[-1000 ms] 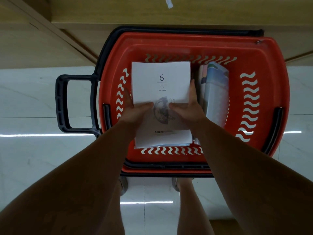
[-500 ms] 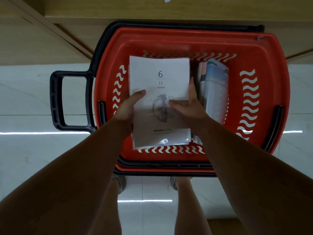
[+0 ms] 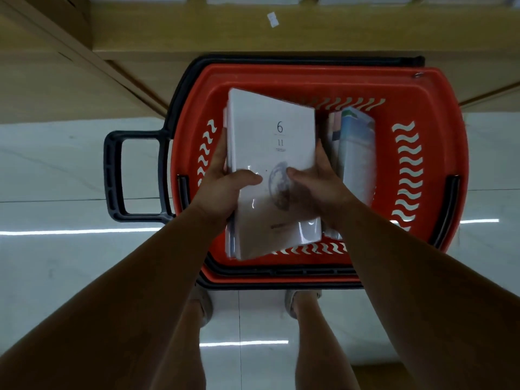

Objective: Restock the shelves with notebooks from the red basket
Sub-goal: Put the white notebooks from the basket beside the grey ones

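A stack of white notebooks (image 3: pixel 270 153), the top one printed with "6" and "11", is lifted and tilted over the red basket (image 3: pixel 439 108). My left hand (image 3: pixel 225 187) grips the stack's left edge, thumb on the cover and fingers underneath. My right hand (image 3: pixel 318 181) grips its right edge the same way. More notebooks with blue covers (image 3: pixel 356 153) stand on edge inside the basket to the right of the stack.
The basket sits on a pale tiled floor (image 3: pixel 56 263), its black handle (image 3: pixel 112 175) sticking out left. A wooden shelf unit (image 3: pixel 309 32) stands right behind it, with white stock along its top edge. My feet are just behind the basket's near rim.
The stack has risen out of the basket and tilted, its left side raised. My left hand has shifted from the cover to gripping the left edge. The view has tipped up toward the shelf.
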Demonstrator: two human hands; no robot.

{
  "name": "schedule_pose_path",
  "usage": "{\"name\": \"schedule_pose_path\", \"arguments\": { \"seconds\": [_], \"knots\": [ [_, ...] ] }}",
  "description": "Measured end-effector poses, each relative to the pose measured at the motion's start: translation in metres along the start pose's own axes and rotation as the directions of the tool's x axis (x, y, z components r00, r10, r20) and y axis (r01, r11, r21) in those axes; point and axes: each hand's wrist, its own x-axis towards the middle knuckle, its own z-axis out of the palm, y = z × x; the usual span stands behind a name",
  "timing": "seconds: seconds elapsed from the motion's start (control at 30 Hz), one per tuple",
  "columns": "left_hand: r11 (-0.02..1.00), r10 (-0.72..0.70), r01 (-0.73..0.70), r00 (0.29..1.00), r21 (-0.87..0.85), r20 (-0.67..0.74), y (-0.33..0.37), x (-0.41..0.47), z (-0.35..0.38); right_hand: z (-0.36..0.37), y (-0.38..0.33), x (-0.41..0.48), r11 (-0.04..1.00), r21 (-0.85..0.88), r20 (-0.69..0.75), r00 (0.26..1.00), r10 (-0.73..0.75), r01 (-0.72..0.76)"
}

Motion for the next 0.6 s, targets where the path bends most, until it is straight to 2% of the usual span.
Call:
{"name": "schedule_pose_path", "arguments": {
  "seconds": [0.13, 0.23, 0.6],
  "knots": [
    [0.999, 0.035, -0.034, 0.999, -0.027, 0.042, 0.028, -0.028, 0.006, -0.001, -0.024, -0.029, 0.996, 0.084, 0.044, 0.999, -0.011, 0.008],
    [0.997, 0.058, -0.056, 0.997, -0.057, 0.041, 0.054, -0.058, 0.009, 0.003, -0.055, -0.060, 0.996, 0.078, 0.054, 0.998, -0.036, 0.032],
    [0.987, 0.136, -0.120, 0.978, -0.111, 0.157, 0.220, -0.223, 0.046, -0.008, -0.196, -0.228, 0.973, 0.087, -0.061, 0.976, -0.207, 0.212]
  ]
}}
